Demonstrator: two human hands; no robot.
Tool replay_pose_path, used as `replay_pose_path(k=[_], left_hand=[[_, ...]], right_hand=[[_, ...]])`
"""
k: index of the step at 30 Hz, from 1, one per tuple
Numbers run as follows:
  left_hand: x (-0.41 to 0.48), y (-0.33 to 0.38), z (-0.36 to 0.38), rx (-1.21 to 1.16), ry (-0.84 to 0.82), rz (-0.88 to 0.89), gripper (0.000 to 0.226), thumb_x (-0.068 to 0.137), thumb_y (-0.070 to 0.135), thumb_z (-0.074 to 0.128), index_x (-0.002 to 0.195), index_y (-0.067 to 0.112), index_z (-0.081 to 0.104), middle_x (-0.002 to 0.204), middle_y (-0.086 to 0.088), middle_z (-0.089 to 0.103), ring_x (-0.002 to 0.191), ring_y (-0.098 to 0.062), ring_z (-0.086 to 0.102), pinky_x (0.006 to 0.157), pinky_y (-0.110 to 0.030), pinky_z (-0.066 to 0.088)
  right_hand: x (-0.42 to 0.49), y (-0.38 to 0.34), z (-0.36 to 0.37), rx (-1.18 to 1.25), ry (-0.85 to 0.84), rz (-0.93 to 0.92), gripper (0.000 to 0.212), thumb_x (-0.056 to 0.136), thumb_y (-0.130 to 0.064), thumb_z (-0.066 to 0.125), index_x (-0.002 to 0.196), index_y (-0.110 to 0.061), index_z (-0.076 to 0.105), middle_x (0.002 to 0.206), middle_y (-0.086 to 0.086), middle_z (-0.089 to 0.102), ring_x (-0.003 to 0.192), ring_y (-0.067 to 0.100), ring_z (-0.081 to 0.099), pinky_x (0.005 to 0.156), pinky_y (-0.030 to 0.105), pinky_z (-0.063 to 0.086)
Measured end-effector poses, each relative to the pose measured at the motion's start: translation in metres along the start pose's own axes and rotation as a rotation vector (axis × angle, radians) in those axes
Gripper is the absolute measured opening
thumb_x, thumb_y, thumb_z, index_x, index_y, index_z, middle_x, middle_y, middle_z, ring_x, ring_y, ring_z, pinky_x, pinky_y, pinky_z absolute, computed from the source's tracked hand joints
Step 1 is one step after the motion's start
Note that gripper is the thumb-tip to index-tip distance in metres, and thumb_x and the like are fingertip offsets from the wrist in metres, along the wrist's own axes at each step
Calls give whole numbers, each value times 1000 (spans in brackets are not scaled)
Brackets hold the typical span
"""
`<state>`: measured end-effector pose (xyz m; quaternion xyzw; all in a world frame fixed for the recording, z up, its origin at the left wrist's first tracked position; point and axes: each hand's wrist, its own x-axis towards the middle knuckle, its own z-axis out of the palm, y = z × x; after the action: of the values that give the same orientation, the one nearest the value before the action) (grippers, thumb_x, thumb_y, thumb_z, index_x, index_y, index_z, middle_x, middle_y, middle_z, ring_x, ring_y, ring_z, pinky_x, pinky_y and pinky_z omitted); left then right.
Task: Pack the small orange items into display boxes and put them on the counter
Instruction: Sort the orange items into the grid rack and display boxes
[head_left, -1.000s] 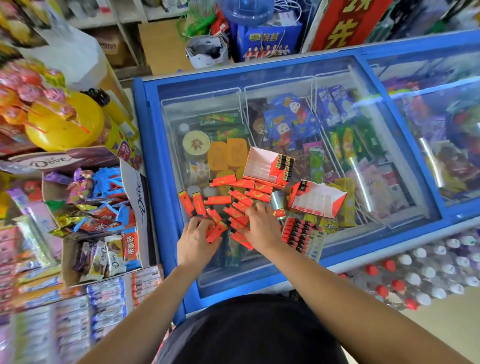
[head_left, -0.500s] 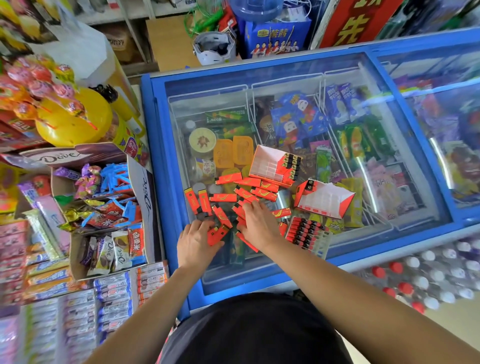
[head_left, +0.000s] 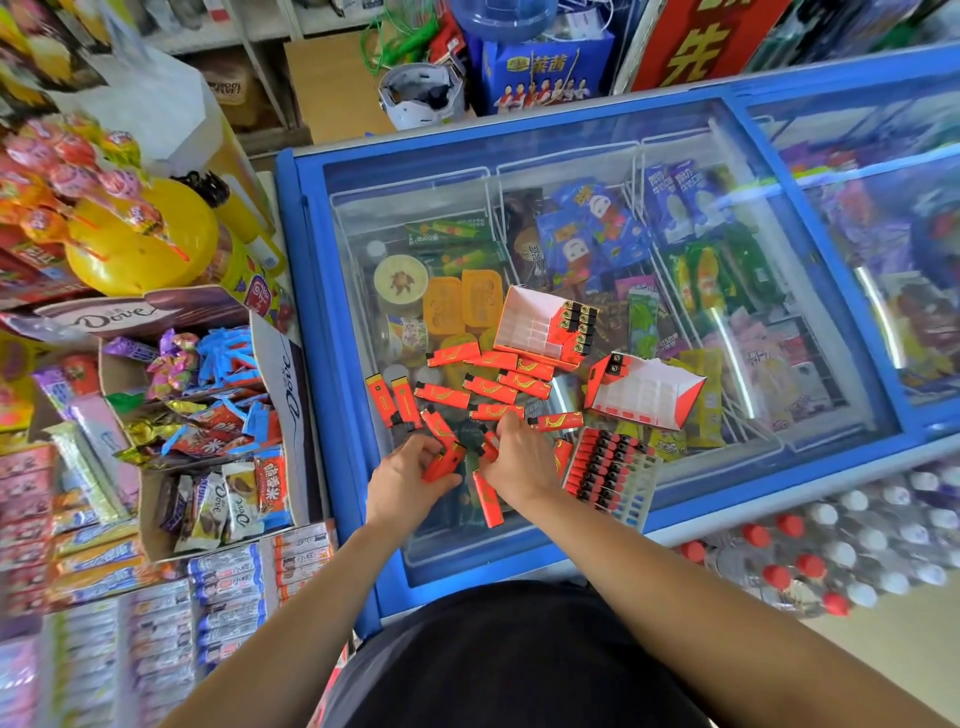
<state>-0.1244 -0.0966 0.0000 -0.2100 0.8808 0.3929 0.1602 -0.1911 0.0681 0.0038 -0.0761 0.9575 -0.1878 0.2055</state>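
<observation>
Several small orange lighters (head_left: 488, 387) lie scattered on the glass lid of a blue freezer (head_left: 597, 156). My left hand (head_left: 408, 480) grips a few of these orange lighters near the lid's front edge. My right hand (head_left: 517, 457) is beside it, its fingers curled over more lighters, one lighter (head_left: 487, 499) lying just below it. Two orange-and-white display boxes stand beyond: one (head_left: 530, 325) partly filled at its right end, the other (head_left: 647, 392) with a few lighters in its left corner. A flat tray (head_left: 610, 470) of lighters lies at the right.
A Dove carton (head_left: 156, 395) of sweets and rows of candy packs (head_left: 156, 623) crowd the counter on the left. A yellow lollipop stand (head_left: 140, 244) rises behind it. Bottles with red and white caps (head_left: 831, 551) sit low on the right.
Both hands have drawn back towards me and closer together. The left hand now holds lighters lifted from the pile, and the right hand has slid down from the middle of the scatter.
</observation>
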Motion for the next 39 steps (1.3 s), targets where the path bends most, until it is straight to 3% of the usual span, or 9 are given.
replay_pose_path(k=[3, 8, 15, 17, 21, 26, 30, 34, 39], left_hand=[[0, 2, -2, -124, -33, -27, 44, 77, 42, 85, 113, 29, 63, 96, 12, 65, 88, -11, 62, 77, -27, 53], [1, 5, -6, -225, -33, -83, 35, 82, 42, 81, 111, 26, 70, 94, 10, 72, 77, -4, 69, 67, -17, 55], [1, 23, -5, -488, -93, -202, 16, 96, 31, 66, 107, 21, 62, 91, -1, 73, 77, -18, 69, 76, -47, 59], [0, 33, -8, -568, -143, -196, 13, 99, 24, 60, 108, 16, 61, 86, -6, 71, 63, -12, 61, 65, -41, 55], [-2, 54, -11, -749, -257, -136, 7, 103, 15, 50, 103, 12, 57, 77, -1, 67, 71, -18, 62, 68, -35, 52], [-6, 85, -17, -728, -356, 0, 14, 99, 16, 63, 111, 11, 60, 77, -1, 65, 66, -13, 65, 61, -23, 53], [-6, 98, -14, -633, -350, 78, 22, 91, 21, 74, 111, 20, 66, 90, -3, 73, 86, -20, 71, 84, -36, 59], [-5, 107, -7, -599, -331, 60, 17, 91, 24, 74, 105, 18, 67, 91, -15, 70, 86, -32, 69, 83, -43, 58], [-7, 123, 1, -637, -355, 42, 11, 92, 19, 72, 103, 20, 68, 79, 4, 70, 73, -13, 66, 68, -28, 50]], right_hand=[[-1, 1, 4, 56, -46, 21, 45, 83, -22, 74, 117, -4, 50, 101, 9, 61, 92, 27, 62, 72, 34, 48], [1, 7, 9, 117, -41, 2, 26, 82, -19, 75, 99, -8, 58, 102, 9, 61, 93, 28, 62, 79, 38, 51], [2, 14, -3, 477, -46, 103, 22, 77, -15, 83, 90, -14, 64, 86, -2, 67, 79, 17, 62, 70, 28, 44], [-1, 12, -12, 622, -22, 121, 24, 75, -16, 85, 90, -15, 66, 88, -1, 70, 83, 18, 66, 73, 32, 52], [-13, 7, -34, 970, 13, 191, 26, 76, -14, 85, 96, -16, 68, 91, 0, 75, 87, 16, 72, 83, 38, 59], [-24, 8, -58, 1246, 84, 276, 31, 75, -6, 84, 101, -13, 68, 96, 6, 76, 93, 21, 73, 85, 38, 59], [-31, 14, -69, 1345, 66, 276, 28, 77, -9, 83, 100, -13, 68, 99, 11, 74, 96, 26, 72, 84, 42, 59], [-37, 22, -84, 1397, 65, 278, 23, 81, -11, 80, 99, -6, 66, 94, 10, 73, 85, 22, 70, 71, 31, 56], [-43, 44, -105, 1207, 210, 154, 15, 87, -11, 74, 101, -8, 66, 91, 5, 73, 83, 16, 69, 75, 29, 58]])
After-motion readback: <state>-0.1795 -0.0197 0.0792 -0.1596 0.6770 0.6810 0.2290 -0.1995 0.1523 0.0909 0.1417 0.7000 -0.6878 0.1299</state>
